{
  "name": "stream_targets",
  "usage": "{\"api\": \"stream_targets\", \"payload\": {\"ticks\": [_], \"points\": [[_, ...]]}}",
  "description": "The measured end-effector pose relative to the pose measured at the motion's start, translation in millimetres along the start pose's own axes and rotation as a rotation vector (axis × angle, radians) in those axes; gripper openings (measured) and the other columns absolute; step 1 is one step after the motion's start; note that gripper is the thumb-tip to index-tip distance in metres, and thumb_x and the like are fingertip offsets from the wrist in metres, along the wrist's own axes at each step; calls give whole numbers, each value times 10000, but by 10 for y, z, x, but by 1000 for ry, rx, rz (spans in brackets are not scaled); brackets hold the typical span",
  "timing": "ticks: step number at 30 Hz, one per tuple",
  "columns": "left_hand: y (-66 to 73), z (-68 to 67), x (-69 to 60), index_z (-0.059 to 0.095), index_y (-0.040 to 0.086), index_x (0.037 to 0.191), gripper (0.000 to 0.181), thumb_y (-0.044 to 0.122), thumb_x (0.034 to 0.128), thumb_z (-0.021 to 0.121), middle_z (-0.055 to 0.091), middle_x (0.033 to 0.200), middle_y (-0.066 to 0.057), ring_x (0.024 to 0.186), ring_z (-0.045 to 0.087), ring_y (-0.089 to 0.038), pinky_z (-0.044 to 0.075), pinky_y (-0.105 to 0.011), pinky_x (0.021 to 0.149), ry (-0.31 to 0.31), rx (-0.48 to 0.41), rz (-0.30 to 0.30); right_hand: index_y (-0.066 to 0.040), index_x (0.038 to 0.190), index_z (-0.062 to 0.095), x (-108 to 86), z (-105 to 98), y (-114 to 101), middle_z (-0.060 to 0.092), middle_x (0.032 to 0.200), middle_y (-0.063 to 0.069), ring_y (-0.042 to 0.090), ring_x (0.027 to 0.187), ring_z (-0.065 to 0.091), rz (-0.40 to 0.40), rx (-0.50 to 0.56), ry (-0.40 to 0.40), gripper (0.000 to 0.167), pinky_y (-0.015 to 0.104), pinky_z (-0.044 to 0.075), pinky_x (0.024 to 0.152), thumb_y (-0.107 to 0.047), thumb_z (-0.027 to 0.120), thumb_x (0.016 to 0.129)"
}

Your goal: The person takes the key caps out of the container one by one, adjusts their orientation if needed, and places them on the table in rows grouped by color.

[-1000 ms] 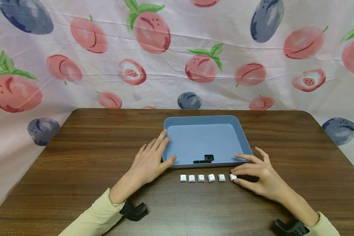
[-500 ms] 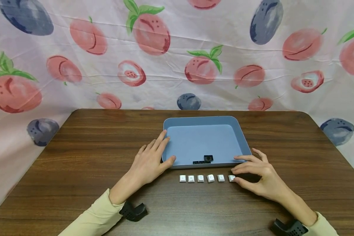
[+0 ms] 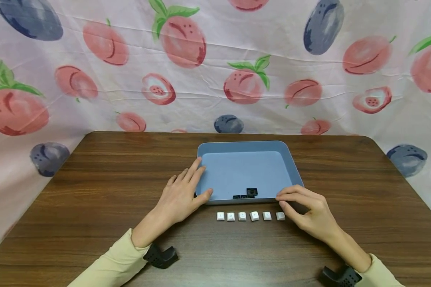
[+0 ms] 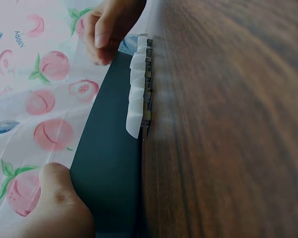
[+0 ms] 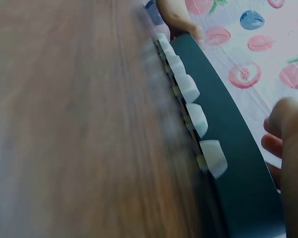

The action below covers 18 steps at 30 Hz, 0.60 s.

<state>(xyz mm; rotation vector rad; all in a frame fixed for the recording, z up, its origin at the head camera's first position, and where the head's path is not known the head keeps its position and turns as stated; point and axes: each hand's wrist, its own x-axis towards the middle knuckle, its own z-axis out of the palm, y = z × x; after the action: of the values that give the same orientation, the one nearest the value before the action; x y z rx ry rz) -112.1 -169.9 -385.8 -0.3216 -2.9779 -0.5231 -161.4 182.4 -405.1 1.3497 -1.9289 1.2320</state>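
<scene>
Several white keycaps (image 3: 254, 216) stand in a row on the table in front of the blue tray (image 3: 244, 171). The wrist views show dark switch bases under the keycaps (image 5: 213, 157). My left hand (image 3: 181, 195) rests on the tray's left rim, fingers spread and thumb over its front left corner. Just above the front right corner of the tray is my right hand (image 3: 310, 211), fingers loosely bent, apart from the rightmost keycap (image 3: 280, 216). Nothing shows between its thumb and fingers. Small black switches (image 3: 251, 192) lie inside the tray along its front wall.
The brown wooden table (image 3: 215, 251) extends around the tray on all sides. A fruit-print cloth (image 3: 201, 99) hangs behind it. Black wrist devices (image 3: 161, 256) sit below both hands.
My right hand has let go of the rightmost keycap and lifted away toward the tray's front right corner. The left hand keeps its place on the tray.
</scene>
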Motion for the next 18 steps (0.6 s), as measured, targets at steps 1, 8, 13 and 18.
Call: {"api": "stream_targets", "payload": {"ticks": [1,8,13,18], "points": [[-5,-7,0,346,118,1598,748,559,1013,501,143,1723,-11,1447,410,-429,330,-700,1096,-3,1,-5,-39,994,781,30,25,-3,734,972,78,145,928,696,9,-5,-5,100,142,505,905,-92,708,950],[-29,-11,9,328,119,1607,752,560,1018,483,120,1726,-2,1451,402,-434,319,-700,1106,-23,-5,-21,-109,1097,780,198,209,-33,740,1085,-20,128,920,717,51,-235,-131,173,238,548,783,-151,661,978],[-24,-7,35,331,118,1605,762,572,1013,487,115,1727,4,1455,401,-426,317,-693,1111,-23,-2,-13,-168,1194,764,295,235,-98,746,1169,-43,124,912,739,235,-355,-255,267,255,517,611,-131,696,938],[-32,-14,50,335,111,1603,767,570,1009,495,116,1727,-5,1451,404,-428,320,-690,1108,-25,-1,-7,-178,1276,734,469,169,-121,738,1233,5,35,718,636,453,-277,-419,288,229,448,590,-209,654,1001]]}}
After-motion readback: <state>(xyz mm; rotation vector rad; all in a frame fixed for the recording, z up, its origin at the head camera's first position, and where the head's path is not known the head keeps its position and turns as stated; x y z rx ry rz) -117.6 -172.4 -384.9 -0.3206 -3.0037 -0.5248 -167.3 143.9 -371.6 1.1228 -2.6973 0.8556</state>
